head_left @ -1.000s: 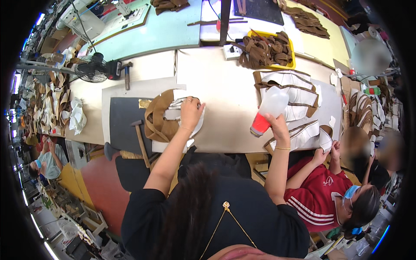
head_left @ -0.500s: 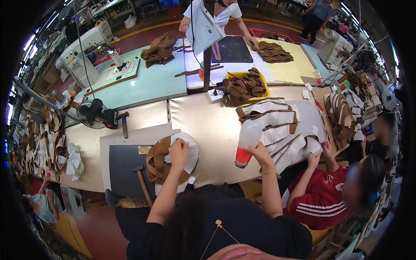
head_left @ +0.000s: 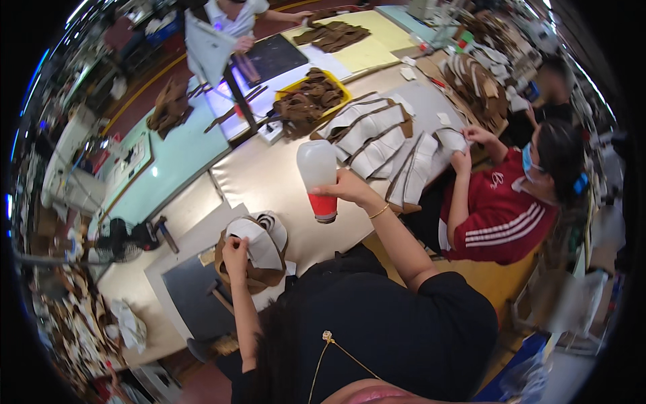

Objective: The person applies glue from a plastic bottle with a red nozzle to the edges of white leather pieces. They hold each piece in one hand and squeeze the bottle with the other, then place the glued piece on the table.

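Observation:
My left hand (head_left: 236, 259) is closed, its fingers pinching the edge of a white-faced piece (head_left: 259, 248). That piece belongs to a rounded bundle of brown and white cut pieces (head_left: 277, 232) at the table's front edge. My right hand (head_left: 342, 188) is wrapped round a plastic bottle (head_left: 316, 165), pale and translucent above, red below, with a dark lower end. It is held above the table, right of the bundle and apart from it. A hammer (head_left: 221, 300) lies partly beside the bundle, on a dark board (head_left: 195, 286).
Overlapping white pieces with brown edges (head_left: 370, 135) lie to the right. A yellow basket (head_left: 346, 91) of brown pieces stands behind them. Close on my right, a co-worker in red (head_left: 501, 202) handles a white piece. A fan (head_left: 118, 239) and second hammer (head_left: 166, 234) are at left.
The whole view has turned and shifted. My right hand has carried the bottle somewhat nearer the bundle. My left hand still pinches the white-faced piece.

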`<state>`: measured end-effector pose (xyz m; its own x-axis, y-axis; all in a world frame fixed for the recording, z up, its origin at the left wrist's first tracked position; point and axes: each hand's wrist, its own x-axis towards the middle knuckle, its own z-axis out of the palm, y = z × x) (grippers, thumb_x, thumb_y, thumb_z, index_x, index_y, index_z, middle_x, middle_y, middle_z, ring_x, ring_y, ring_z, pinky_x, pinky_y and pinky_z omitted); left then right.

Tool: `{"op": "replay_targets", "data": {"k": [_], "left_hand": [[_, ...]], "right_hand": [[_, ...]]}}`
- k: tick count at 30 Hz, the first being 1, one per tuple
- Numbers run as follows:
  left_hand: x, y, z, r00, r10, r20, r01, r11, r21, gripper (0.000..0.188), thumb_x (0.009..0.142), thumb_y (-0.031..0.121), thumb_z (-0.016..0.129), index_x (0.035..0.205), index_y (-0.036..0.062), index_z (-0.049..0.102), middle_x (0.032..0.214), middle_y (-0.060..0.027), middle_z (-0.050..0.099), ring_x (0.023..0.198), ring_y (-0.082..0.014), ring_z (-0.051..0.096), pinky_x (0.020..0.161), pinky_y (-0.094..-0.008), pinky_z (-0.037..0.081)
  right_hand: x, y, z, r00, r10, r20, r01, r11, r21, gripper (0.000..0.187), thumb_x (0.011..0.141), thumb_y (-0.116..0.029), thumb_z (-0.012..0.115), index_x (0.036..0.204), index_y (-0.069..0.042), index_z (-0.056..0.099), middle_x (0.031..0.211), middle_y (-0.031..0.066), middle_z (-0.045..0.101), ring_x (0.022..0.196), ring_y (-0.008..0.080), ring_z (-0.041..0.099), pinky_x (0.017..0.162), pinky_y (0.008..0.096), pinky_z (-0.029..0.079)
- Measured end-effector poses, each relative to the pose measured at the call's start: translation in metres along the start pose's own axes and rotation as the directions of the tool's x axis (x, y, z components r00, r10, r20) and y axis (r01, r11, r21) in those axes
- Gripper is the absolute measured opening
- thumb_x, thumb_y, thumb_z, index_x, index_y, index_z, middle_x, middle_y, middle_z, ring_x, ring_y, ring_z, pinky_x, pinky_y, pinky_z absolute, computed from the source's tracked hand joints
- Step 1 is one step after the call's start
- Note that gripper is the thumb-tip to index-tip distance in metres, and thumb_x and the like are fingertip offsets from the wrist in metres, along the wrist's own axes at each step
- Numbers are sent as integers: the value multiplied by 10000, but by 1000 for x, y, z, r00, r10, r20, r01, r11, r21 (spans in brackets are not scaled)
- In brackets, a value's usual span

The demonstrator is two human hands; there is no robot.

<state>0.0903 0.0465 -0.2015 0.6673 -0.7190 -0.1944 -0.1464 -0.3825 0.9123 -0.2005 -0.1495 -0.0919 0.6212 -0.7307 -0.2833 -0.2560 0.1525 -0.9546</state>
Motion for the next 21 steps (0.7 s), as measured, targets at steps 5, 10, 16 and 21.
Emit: {"op": "replay_targets", "data": {"k": [5,10,16,21], "left_hand": [[2,10,13,970,-183,162,244,756,-608,127,795,36,626,711,72,537,666,35,520,572,-59,418,551,-205,344],[-4,-20,-17,896,-385,220,350,309,-885,188,789,50,598,975,51,571,862,-45,582,846,-178,560,819,-321,458],[-36,-4,-4,768,-281,575,613,66,-787,564,820,437,589,1230,63,486,1212,-100,547,1115,-284,516,949,-472,404],[-42,7,-15,886,-291,361,448,337,-828,397,871,183,577,1223,28,478,1186,-108,554,1068,-249,550,905,-386,453]], "right_hand": [[-12,14,-8,999,-18,-36,20,998,54,533,664,-407,775,982,2,648,919,87,653,849,151,607,759,279,480],[-25,20,-12,997,23,-76,-13,991,130,493,668,-367,784,972,-1,650,910,77,652,840,142,602,756,276,479],[-28,15,-6,996,-8,-92,25,982,189,445,712,-296,759,995,15,616,945,65,635,847,127,589,742,273,474],[-24,6,3,995,-76,-71,87,981,174,421,732,-268,742,1013,14,605,931,59,631,846,126,586,756,270,463]]}}
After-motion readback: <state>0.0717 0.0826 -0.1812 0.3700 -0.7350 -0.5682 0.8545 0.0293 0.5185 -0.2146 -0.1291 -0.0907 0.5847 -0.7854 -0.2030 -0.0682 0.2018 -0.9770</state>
